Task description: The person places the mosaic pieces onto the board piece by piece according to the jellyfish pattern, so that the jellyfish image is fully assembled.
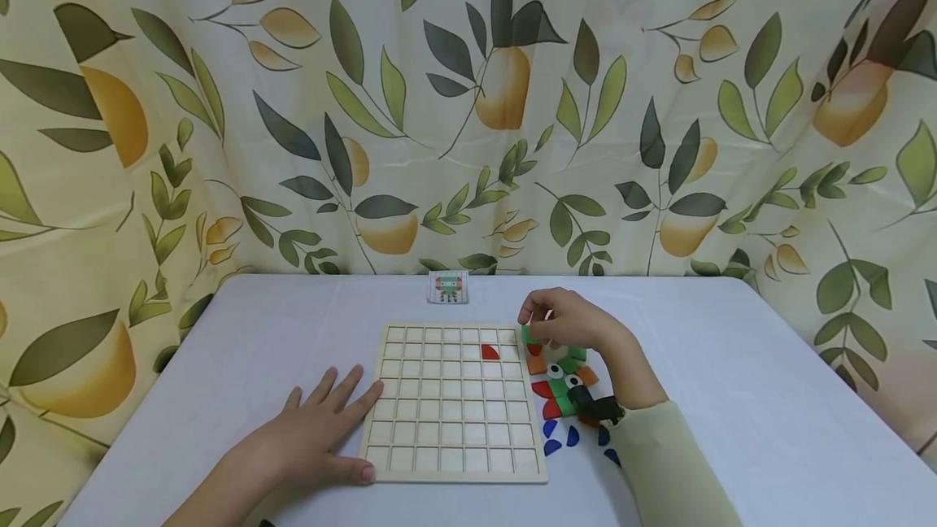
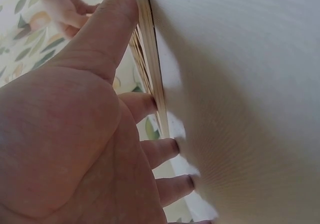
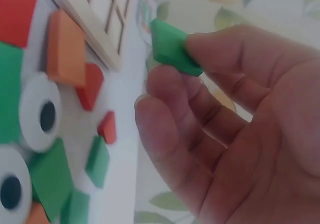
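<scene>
A pale wooden grid board (image 1: pixel 451 411) lies on the white table, with one red rounded piece (image 1: pixel 490 353) in a cell near its upper right. My left hand (image 1: pixel 311 433) is spread flat beside it, thumb and a fingertip touching the board's left edge. Over the board's top right corner, my right hand (image 1: pixel 574 320) pinches a green block (image 3: pixel 172 48) between thumb and fingers, held above the table in the right wrist view. Close under that hand are loose pieces: an orange block (image 3: pixel 65 47), a white eye piece (image 3: pixel 39 112) and a green block (image 3: pixel 51 176).
Several dark blue half-round pieces (image 1: pixel 552 447) lie right of the board, partly hidden by the right sleeve (image 1: pixel 673 462). A small picture card (image 1: pixel 448 288) stands at the table's back edge. Behind hangs a leaf-patterned curtain (image 1: pixel 468 185).
</scene>
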The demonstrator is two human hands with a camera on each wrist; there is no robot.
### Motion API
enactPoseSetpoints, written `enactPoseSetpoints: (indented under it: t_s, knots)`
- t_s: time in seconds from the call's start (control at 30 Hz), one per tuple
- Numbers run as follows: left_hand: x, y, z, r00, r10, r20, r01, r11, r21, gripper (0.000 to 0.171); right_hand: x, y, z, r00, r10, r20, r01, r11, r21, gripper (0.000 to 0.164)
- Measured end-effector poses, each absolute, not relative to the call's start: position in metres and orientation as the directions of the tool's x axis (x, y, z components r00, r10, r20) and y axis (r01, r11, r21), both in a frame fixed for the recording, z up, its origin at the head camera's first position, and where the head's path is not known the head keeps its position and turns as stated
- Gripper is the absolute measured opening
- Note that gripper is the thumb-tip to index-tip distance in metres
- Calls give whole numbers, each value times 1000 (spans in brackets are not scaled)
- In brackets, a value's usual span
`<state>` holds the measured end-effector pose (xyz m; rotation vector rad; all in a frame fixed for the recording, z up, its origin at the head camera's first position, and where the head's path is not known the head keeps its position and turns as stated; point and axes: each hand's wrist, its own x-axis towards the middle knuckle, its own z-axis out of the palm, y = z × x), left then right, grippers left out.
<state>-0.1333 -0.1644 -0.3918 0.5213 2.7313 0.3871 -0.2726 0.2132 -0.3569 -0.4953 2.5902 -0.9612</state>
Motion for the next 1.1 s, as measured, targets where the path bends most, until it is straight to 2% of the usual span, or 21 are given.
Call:
enactPoseSetpoints:
  t_s: [0.53,0.93,1.1]
  knots:
    - [-133,-166,-392,-874,403,-271,309,892,330,107,-267,164,-372,-868,-495,-39,-341,653,-676,8]
    - [-133,-167,-394,-872,409,-267,319,891,324,108,-257,149,-376,-863,-500,-66,-340,673,-657,11]
    - [-133,-167,-393,-873,404,-273,312,893,324,108,-255,146,-374,-859,-504,-88,-334,683,-650,18]
